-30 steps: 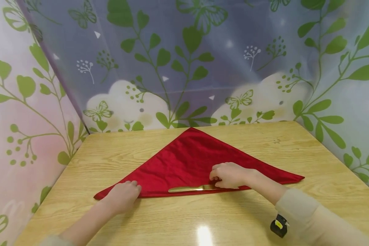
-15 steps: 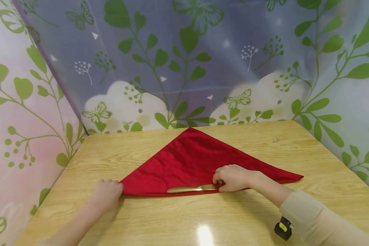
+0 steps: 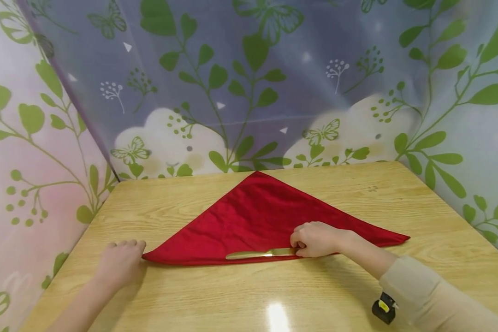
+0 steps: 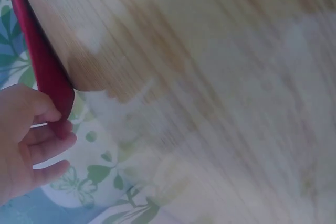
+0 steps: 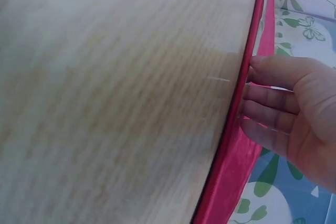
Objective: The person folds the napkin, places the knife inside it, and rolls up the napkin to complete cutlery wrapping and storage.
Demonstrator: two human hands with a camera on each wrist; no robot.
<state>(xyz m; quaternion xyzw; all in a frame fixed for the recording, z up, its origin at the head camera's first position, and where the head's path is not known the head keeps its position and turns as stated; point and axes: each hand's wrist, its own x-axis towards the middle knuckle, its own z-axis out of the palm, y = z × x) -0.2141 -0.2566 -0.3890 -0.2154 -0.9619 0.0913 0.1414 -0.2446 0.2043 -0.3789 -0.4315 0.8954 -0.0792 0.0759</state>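
A red satin napkin (image 3: 240, 216) folded into a triangle lies on the wooden table, its long side toward me. Along that long side rests a gold table knife (image 3: 249, 254), blade to the left. My right hand (image 3: 318, 240) holds the knife's handle end with curled fingers, which hide part of it. In the right wrist view the fingertips (image 5: 252, 107) are right at the napkin's folded edge. At the napkin's left corner (image 4: 62, 95), my left hand (image 3: 122, 263) pinches the tip between thumb and fingers, as the left wrist view shows.
The wooden table (image 3: 216, 299) reaches back to a printed curtain (image 3: 182, 92) with leaves and butterflies, which also hangs at both sides. A small black item with a yellow mark (image 3: 384, 308) shows beneath the right sleeve (image 3: 419, 281).
My left hand has slid left along the napkin's edge to its corner, uncovering that end. The right hand has moved slightly right at the knife's handle; knife and napkin stay about where they were.
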